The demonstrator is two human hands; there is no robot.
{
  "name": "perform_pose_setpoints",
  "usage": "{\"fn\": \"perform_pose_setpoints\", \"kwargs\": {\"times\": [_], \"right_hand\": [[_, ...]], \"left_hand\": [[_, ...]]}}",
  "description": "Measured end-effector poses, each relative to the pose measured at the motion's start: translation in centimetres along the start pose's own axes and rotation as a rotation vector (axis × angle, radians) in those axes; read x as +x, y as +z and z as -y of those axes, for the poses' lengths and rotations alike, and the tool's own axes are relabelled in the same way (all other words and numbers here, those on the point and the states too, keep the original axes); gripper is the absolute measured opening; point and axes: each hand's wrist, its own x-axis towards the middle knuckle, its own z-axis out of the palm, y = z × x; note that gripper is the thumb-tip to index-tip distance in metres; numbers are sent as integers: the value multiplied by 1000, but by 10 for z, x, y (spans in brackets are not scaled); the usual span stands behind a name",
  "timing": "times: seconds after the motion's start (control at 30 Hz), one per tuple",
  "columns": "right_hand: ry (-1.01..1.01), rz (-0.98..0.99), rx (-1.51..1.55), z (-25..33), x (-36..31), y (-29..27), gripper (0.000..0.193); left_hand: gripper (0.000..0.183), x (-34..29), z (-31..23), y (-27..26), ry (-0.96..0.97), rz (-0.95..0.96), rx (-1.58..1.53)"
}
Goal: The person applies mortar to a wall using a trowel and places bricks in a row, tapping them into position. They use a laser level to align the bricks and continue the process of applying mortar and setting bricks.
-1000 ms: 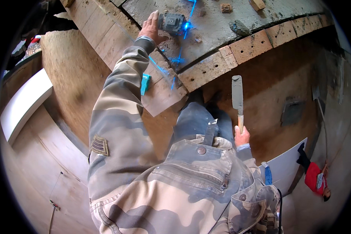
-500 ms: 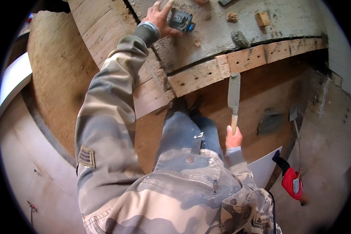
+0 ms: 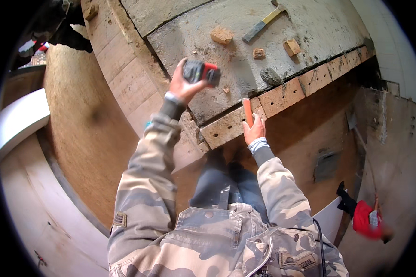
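My left hand (image 3: 182, 87) is closed around a blocky black-and-red device (image 3: 202, 73), held above the grey slab (image 3: 185, 39); motion blur hides its exact kind. My right hand (image 3: 254, 131) grips the orange-brown handle of a trowel (image 3: 247, 112). Its grey blade reaches over the slab, smeared and hard to tell from the surface. Below the blade runs a row of holed bricks (image 3: 282, 94) along the slab's front edge. A lump of wet mortar (image 3: 271, 76) lies to the right of the blade.
On the slab lie a hammer (image 3: 266, 22) and brick pieces (image 3: 222, 35), (image 3: 259, 54), (image 3: 291, 47). A plank-like tiled strip (image 3: 129, 76) borders it on the left. A person in red (image 3: 366, 221) is at the lower right. A dark square patch (image 3: 326, 166) marks the brown floor.
My right hand has lifted the trowel forward from near my legs to over the brick edge. My left hand has drawn the device closer and turned it. The view has shifted, bringing the hammer in.
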Motion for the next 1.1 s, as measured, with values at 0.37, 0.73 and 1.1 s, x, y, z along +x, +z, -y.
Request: {"fn": "perform_pose_setpoints", "kwargs": {"times": [0.37, 0.73, 1.1], "right_hand": [[28, 850, 1223, 168, -19, -162, 67], [133, 791, 1424, 191, -92, -180, 38], [418, 708, 869, 103, -78, -102, 50]], "left_hand": [[117, -151, -113, -33, 137, 393, -537], [112, -190, -154, -41, 160, 520, -551], [104, -174, -52, -101, 231, 210, -251]]}}
